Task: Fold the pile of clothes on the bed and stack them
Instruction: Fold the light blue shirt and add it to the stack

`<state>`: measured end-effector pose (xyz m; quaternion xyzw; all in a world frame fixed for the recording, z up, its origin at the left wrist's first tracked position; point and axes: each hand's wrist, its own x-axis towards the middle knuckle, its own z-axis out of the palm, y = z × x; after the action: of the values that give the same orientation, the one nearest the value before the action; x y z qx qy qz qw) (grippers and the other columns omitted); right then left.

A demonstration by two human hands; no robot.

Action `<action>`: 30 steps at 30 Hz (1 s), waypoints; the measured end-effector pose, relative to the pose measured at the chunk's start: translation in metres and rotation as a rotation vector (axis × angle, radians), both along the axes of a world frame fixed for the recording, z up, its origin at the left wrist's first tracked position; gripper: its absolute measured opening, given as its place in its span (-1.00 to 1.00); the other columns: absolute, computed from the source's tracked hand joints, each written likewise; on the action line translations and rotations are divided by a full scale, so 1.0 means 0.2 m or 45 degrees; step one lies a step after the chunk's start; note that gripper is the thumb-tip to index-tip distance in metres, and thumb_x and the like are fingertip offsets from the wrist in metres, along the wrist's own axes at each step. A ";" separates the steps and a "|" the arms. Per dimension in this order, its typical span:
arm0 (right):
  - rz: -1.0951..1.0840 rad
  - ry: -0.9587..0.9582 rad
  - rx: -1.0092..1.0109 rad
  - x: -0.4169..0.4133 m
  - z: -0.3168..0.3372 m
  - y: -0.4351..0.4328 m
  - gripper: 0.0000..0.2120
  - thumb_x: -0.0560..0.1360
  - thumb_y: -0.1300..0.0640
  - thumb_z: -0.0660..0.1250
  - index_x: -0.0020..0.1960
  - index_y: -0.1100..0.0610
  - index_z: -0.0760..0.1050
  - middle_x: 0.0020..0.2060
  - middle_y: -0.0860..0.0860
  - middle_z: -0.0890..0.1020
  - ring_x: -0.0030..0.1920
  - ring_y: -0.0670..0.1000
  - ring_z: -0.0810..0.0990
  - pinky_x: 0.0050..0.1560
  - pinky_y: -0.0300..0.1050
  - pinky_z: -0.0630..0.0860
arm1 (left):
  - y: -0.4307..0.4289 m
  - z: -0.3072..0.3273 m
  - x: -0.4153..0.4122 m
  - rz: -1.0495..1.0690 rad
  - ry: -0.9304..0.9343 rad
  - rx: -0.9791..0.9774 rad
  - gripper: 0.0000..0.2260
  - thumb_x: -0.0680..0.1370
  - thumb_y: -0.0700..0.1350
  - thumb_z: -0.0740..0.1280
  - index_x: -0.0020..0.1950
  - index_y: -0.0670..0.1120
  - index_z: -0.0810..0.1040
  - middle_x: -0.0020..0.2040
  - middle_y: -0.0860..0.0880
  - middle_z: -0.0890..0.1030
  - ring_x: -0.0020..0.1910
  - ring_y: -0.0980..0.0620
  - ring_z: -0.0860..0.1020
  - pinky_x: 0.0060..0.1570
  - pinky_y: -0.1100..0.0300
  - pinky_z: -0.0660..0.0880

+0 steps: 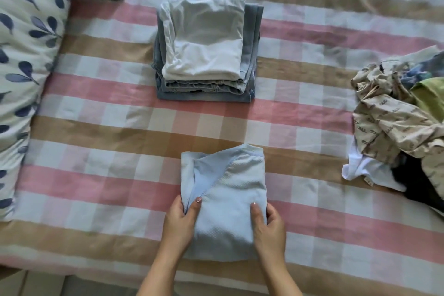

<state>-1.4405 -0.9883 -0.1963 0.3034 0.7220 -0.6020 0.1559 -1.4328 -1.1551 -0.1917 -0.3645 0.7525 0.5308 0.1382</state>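
a home bedroom; a bed (96,127) with checked sheet, leaf-print pillow (28,43), folded clothes (204,43)

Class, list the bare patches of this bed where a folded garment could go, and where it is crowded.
Free: the checked sheet between the folded stack and the blue garment; between the stack and the unfolded pile; beside the pillow. Crowded: the right edge under that pile, and where the left hand and right hand grip the garment.
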 end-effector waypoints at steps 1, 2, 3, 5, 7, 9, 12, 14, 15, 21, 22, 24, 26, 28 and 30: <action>0.008 0.015 -0.005 -0.01 0.05 0.01 -0.87 0.53 0.19 0.29 -0.17 0.15 0.57 -0.27 0.03 0.67 -0.27 -0.06 0.59 -0.30 -0.24 0.46 | 0.01 0.04 -0.01 0.019 0.017 0.000 -0.96 0.54 -0.12 0.31 -0.08 0.03 0.52 -0.13 0.11 0.63 -0.09 0.24 0.55 -0.24 0.41 0.43; 0.017 0.026 -0.011 -0.03 0.10 0.03 -0.88 0.52 0.18 0.30 -0.17 0.11 0.58 -0.27 -0.01 0.69 -0.25 -0.09 0.62 -0.28 -0.26 0.47 | 0.02 0.09 -0.02 0.044 0.039 0.002 -0.97 0.53 -0.12 0.32 -0.09 0.00 0.52 -0.14 0.10 0.63 -0.10 0.23 0.56 -0.25 0.41 0.43; 0.026 0.043 -0.017 -0.06 0.15 0.04 -0.89 0.51 0.18 0.31 -0.16 0.07 0.59 -0.26 -0.07 0.70 -0.24 -0.14 0.63 -0.26 -0.29 0.49 | 0.03 0.14 -0.04 0.073 0.067 0.010 -0.98 0.53 -0.12 0.32 -0.10 -0.02 0.53 -0.15 0.09 0.64 -0.10 0.22 0.57 -0.25 0.39 0.43; 0.056 0.056 -0.040 -0.13 0.26 0.06 -0.90 0.50 0.17 0.33 -0.14 0.04 0.60 -0.27 -0.16 0.69 -0.24 -0.22 0.63 -0.27 -0.39 0.49 | 0.05 0.26 -0.09 0.123 0.113 0.028 -0.96 0.52 -0.10 0.34 -0.10 -0.04 0.54 -0.17 0.07 0.65 -0.11 0.19 0.58 -0.24 0.32 0.43; 0.107 0.088 -0.060 -0.26 0.38 0.06 -0.91 0.49 0.16 0.33 -0.13 0.04 0.61 -0.28 -0.20 0.69 -0.24 -0.25 0.62 -0.28 -0.42 0.48 | 0.05 0.39 -0.19 0.158 0.163 0.056 -0.96 0.51 -0.07 0.34 -0.09 -0.02 0.55 -0.19 0.10 0.66 -0.15 0.23 0.60 -0.29 0.37 0.43; 0.160 0.165 -0.061 -0.42 0.50 0.04 -0.88 0.50 0.17 0.32 -0.14 0.03 0.61 -0.26 -0.18 0.69 -0.22 -0.24 0.62 -0.23 -0.39 0.49 | 0.02 0.51 -0.33 0.189 0.241 0.102 -0.94 0.51 -0.07 0.33 -0.06 -0.01 0.56 -0.17 0.11 0.68 -0.15 0.25 0.61 -0.29 0.43 0.45; 0.248 0.324 -0.073 -0.72 0.69 -0.04 -0.84 0.52 0.16 0.30 -0.18 0.00 0.60 -0.25 -0.17 0.69 -0.21 -0.23 0.61 -0.22 -0.37 0.48 | -0.07 0.66 -0.60 0.209 0.370 0.130 -0.90 0.53 -0.12 0.31 0.01 -0.10 0.57 -0.08 0.01 0.68 -0.04 0.05 0.63 -0.05 0.13 0.54; 0.274 0.443 -0.066 -0.95 0.78 -0.12 -0.83 0.52 0.15 0.29 -0.19 -0.03 0.57 -0.28 -0.15 0.68 -0.24 -0.24 0.59 -0.24 -0.39 0.47 | -0.15 0.74 -0.82 0.176 0.465 0.146 -0.86 0.55 -0.13 0.29 0.07 -0.12 0.55 -0.03 -0.02 0.67 0.00 0.01 0.62 0.02 0.07 0.53; 0.275 0.500 -0.062 -1.07 0.82 -0.16 -0.83 0.53 0.15 0.29 -0.18 -0.05 0.56 -0.29 -0.14 0.67 -0.24 -0.23 0.58 -0.23 -0.36 0.47 | -0.19 0.77 -0.94 0.158 0.514 0.158 -0.84 0.55 -0.12 0.29 0.10 -0.12 0.54 0.00 -0.03 0.66 0.03 0.00 0.61 0.04 0.06 0.52; 0.247 0.742 -0.014 -1.75 0.83 -0.41 -0.85 0.54 0.14 0.27 -0.16 -0.01 0.55 -0.28 -0.11 0.60 -0.29 -0.21 0.51 -0.26 -0.39 0.41 | -0.43 0.80 -1.66 0.068 0.764 0.198 -0.88 0.56 -0.12 0.28 0.08 -0.07 0.50 0.08 -0.06 0.61 0.07 -0.01 0.56 0.09 0.11 0.50; 0.261 0.736 0.001 -1.84 0.78 -0.43 -0.88 0.55 0.13 0.25 -0.08 0.04 0.57 -0.23 -0.08 0.62 -0.22 -0.14 0.54 -0.18 -0.33 0.44 | -0.46 0.76 -1.74 0.043 0.785 0.192 -0.92 0.56 -0.12 0.28 0.04 -0.01 0.49 0.05 -0.02 0.60 0.05 0.02 0.56 0.06 0.17 0.49; 0.288 0.667 0.046 -1.96 0.65 -0.47 -0.80 0.55 0.13 0.23 0.09 0.15 0.56 -0.09 0.01 0.64 -0.08 -0.02 0.56 -0.01 -0.13 0.47 | -0.51 0.64 -1.86 0.026 0.770 0.152 -0.94 0.57 -0.13 0.28 0.02 0.00 0.46 0.01 0.04 0.58 0.04 0.03 0.54 0.04 0.22 0.48; 0.291 0.576 0.096 -2.01 0.50 -0.48 -0.76 0.55 0.15 0.21 0.13 0.22 0.54 -0.05 0.05 0.63 -0.02 0.02 0.54 0.07 -0.06 0.46 | -0.54 0.49 -1.91 0.013 0.659 0.115 -0.87 0.57 -0.13 0.27 0.10 -0.08 0.45 0.06 -0.04 0.57 0.09 -0.05 0.53 0.13 0.08 0.48; 0.295 0.494 0.149 -1.99 0.38 -0.47 -0.80 0.55 0.18 0.19 0.04 0.24 0.54 -0.13 0.06 0.61 -0.08 0.03 0.53 0.02 -0.05 0.45 | -0.53 0.35 -1.91 -0.019 0.528 0.091 -0.81 0.58 -0.14 0.25 0.18 -0.13 0.44 0.13 -0.11 0.56 0.13 -0.11 0.52 0.20 -0.02 0.44; 0.271 0.404 0.138 -1.94 0.28 -0.46 -0.82 0.55 0.18 0.19 -0.02 0.23 0.54 -0.17 0.07 0.60 -0.13 0.03 0.51 -0.05 -0.05 0.44 | -0.52 0.24 -1.87 -0.042 0.417 0.036 -0.77 0.58 -0.13 0.25 0.22 -0.15 0.42 0.16 -0.13 0.54 0.13 -0.11 0.51 0.21 0.00 0.43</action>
<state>-1.8288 -1.0812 -0.1395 0.1344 0.7970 -0.5825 0.0863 -1.8073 -1.2588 -0.1428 -0.2584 0.7633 0.5915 0.0275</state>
